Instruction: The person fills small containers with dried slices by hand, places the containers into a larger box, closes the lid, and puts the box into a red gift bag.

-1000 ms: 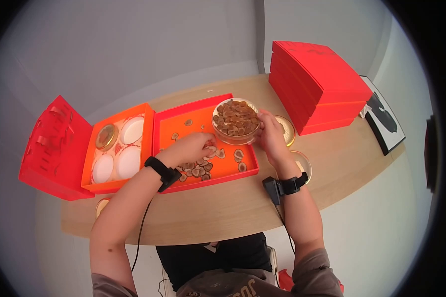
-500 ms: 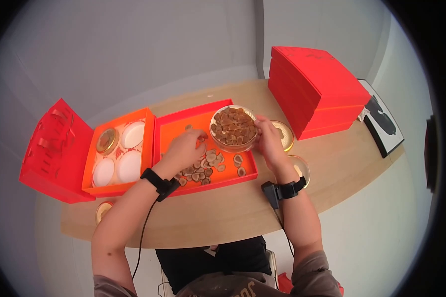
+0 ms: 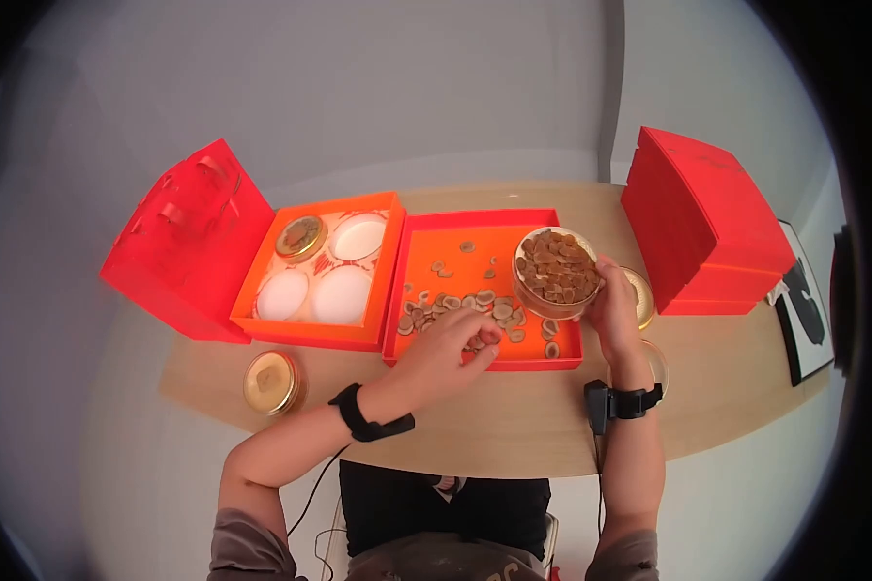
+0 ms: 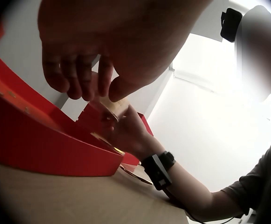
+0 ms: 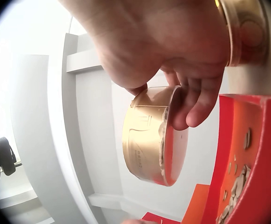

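Observation:
My right hand (image 3: 614,308) grips the side of a round clear jar (image 5: 147,133) with a gold label. Brown dried slices (image 3: 558,266) fill it, and it is held over the right end of a shallow red tray with an orange floor (image 3: 562,353). My left hand (image 3: 436,363) hovers over the tray's near side, fingers loosely bent downward. In the left wrist view, nothing shows between the fingertips (image 4: 105,88) and thumb. Loose greyish-brown slices (image 3: 451,308) lie below and beyond this hand.
Left of the tray, an orange box (image 3: 389,247) has white round wells, one holding a gold-rimmed jar (image 3: 300,238). A red lid (image 3: 194,247) stands beside it. Another gold-lidded jar (image 3: 270,383) sits nearer me. Stacked red boxes (image 3: 707,228) and a framed picture (image 3: 802,305) stand right.
The head view has swung left, so everything appears farther right. My left hand has moved from the tray's middle toward its near side. The right hand keeps hold of the jar.

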A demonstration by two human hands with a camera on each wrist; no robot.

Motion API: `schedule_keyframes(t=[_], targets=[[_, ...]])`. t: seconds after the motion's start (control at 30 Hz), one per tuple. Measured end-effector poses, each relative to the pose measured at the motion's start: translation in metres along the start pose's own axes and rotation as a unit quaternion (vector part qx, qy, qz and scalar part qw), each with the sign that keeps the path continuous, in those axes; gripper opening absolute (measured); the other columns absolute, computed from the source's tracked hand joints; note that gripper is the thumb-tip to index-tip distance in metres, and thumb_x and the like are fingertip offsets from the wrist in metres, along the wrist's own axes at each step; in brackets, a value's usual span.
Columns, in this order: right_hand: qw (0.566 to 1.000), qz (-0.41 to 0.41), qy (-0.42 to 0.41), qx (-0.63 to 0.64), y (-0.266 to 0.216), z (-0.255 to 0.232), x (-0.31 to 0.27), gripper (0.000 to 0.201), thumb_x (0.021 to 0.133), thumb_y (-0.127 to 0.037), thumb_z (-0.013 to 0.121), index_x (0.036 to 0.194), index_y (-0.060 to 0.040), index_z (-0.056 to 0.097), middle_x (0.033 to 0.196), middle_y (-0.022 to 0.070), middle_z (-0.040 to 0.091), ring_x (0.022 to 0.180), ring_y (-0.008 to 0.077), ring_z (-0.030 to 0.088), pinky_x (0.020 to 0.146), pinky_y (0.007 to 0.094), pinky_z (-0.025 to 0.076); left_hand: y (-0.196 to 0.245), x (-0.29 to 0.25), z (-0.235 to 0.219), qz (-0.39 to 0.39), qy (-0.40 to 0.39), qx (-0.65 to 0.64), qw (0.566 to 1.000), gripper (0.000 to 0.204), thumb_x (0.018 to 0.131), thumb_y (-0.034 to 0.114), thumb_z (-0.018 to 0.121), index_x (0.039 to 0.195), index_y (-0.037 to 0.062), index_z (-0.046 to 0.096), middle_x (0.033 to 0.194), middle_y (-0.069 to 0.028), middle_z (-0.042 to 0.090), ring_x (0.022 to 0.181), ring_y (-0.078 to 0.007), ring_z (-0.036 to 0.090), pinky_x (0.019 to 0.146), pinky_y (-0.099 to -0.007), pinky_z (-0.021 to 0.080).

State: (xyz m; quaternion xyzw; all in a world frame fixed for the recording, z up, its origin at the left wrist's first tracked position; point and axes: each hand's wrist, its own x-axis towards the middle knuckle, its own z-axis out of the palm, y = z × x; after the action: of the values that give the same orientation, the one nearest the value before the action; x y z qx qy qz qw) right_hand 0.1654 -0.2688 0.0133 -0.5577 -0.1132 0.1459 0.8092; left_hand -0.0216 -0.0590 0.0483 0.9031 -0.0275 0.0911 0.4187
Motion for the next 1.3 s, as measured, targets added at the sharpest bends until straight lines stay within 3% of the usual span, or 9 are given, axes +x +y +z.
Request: schedule_keyframes(t=[0.13,0.23,0.27,0.4,0.43,0.67,0.83,1.03,1.3], targets=[[1.0,0.014,-0.027,-0.003,-0.002,-0.003,-0.003,0.038,0.104,-0.03,0.049,0.131,-0.0038,0.055,0.105,0.0083,0.066,0.071,0.0152,0.066,0.056,0.0297,0.054,0.0,-0.036,0.005,0.078,0.031,0.002,0.996,0.022,0.094,0.012,0.07,0.112,0.0041,0.063,0.102,-0.0078,0.061,0.094,-0.0194,0.062,0.082,-0.0324,0.052],[0.999,0.032,0.002,-0.032,0.008,-0.013,0.002,0.041,0.104,-0.034,0.05,0.131,-0.0037,0.054,0.104,0.0079,0.066,0.068,0.0146,0.066,0.052,0.028,0.053,0.006,-0.063,-0.002,0.034,0.047,0.0,0.998,0.024,0.094,0.014,0.07,0.113,0.0037,0.061,0.107,-0.0102,0.062,0.093,-0.0232,0.062,0.082,-0.0343,0.052],[0.997,0.044,-0.019,-0.053,0.003,-0.012,-0.002,0.041,0.104,-0.04,0.05,0.132,-0.0105,0.053,0.102,0.0039,0.063,0.075,0.0119,0.064,0.057,0.0283,0.053,-0.001,-0.071,-0.002,0.043,0.061,0.007,0.997,0.024,0.093,0.013,0.071,0.114,0.0036,0.062,0.108,-0.0101,0.062,0.091,-0.0229,0.062,0.081,-0.0325,0.051],[0.991,0.059,-0.092,-0.075,-0.011,-0.005,-0.008,0.045,0.102,-0.033,0.056,0.135,-0.0043,0.046,0.091,0.0074,0.057,0.064,0.0171,0.063,0.056,0.0306,0.054,-0.016,-0.109,0.0,-0.064,0.115,-0.083,0.988,0.029,0.091,0.004,0.07,0.118,0.0039,0.06,0.112,-0.0094,0.063,0.094,-0.0175,0.061,0.081,-0.0296,0.05],[0.993,0.064,-0.093,-0.036,-0.016,0.004,-0.015,0.047,0.101,-0.028,0.055,0.136,0.0019,0.047,0.073,0.0043,0.056,0.055,0.0174,0.062,0.053,0.0301,0.053,-0.018,-0.117,0.002,-0.064,0.127,-0.115,0.983,0.031,0.091,0.004,0.069,0.121,0.004,0.059,0.116,-0.0091,0.062,0.097,-0.0171,0.061,0.083,-0.0297,0.05],[0.975,0.114,-0.169,-0.085,-0.04,0.046,-0.086,0.047,0.103,-0.027,0.054,0.14,-0.0001,0.045,0.087,0.0079,0.06,0.061,0.0177,0.065,0.059,0.0291,0.055,-0.023,-0.143,0.016,-0.058,0.2,-0.221,0.953,0.049,0.093,0.01,0.068,0.136,0.0061,0.047,0.137,-0.0097,0.051,0.116,-0.0184,0.053,0.091,-0.0305,0.048],[0.969,0.144,-0.173,-0.099,-0.007,0.041,-0.136,0.042,0.104,-0.02,0.051,0.142,-0.0031,0.046,0.096,0.0076,0.062,0.068,0.0168,0.067,0.067,0.029,0.055,-0.037,-0.15,0.028,-0.053,0.127,-0.168,0.976,0.086,0.087,0.02,0.078,0.155,0.0034,0.028,0.157,-0.0146,0.036,0.142,-0.0295,0.04,0.108,-0.0415,0.043],[0.968,0.183,-0.14,-0.096,0.026,0.028,-0.17,0.042,0.103,-0.018,0.051,0.142,-0.004,0.046,0.103,0.0085,0.063,0.07,0.0171,0.067,0.068,0.0296,0.056,-0.031,-0.143,0.038,0.014,0.06,-0.078,0.995,0.105,0.078,0.031,0.088,0.156,0.0018,0.024,0.16,-0.0211,0.031,0.147,-0.0374,0.033,0.118,-0.047,0.034],[0.965,0.189,-0.134,-0.123,0.037,0.029,-0.178,0.043,0.104,-0.017,0.049,0.144,-0.0039,0.043,0.105,0.0087,0.063,0.069,0.0168,0.066,0.068,0.0286,0.055,-0.029,-0.137,0.043,0.035,0.075,-0.022,0.996,0.109,0.076,0.028,0.09,0.157,0.0011,0.022,0.16,-0.0227,0.031,0.146,-0.0387,0.034,0.118,-0.0475,0.034]])
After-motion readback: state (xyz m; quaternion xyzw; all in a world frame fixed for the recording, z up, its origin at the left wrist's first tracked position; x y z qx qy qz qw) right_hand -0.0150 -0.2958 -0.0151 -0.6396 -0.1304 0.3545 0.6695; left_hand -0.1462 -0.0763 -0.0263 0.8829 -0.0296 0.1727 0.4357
